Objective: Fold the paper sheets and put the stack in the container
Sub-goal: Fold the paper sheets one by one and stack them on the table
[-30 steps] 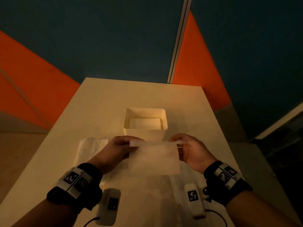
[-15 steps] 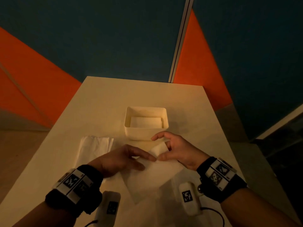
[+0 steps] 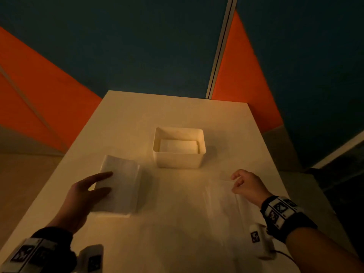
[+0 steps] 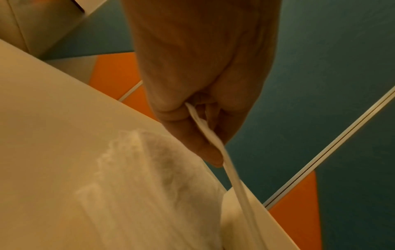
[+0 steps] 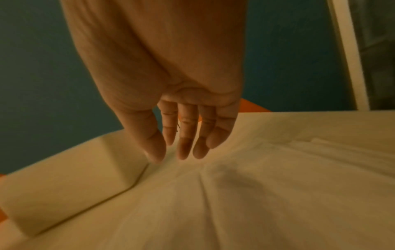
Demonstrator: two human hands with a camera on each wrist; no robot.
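Working on a loose sheet: the right hand (image 3: pixel 247 186) pinches the far corner of a thin sheet (image 3: pixel 222 196) lying flat on the surface (image 3: pixel 177 113), not yet folded. The left hand (image 3: pixel 84 194) rests with straight fingers on the paper pile (image 3: pixel 122 186) at left, gripping nothing. The container (image 3: pixel 177 160) stands farther back between the hands, with folded paper (image 3: pixel 177 146) already inside. Looks partway done: this sheet and probably the pile are still to go.

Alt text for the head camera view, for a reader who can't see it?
A person's left hand rests flat-fingered on a stack of paper sheets on a pale table, while the right hand pinches the corner of a thin sheet. A white container behind holds folded paper.
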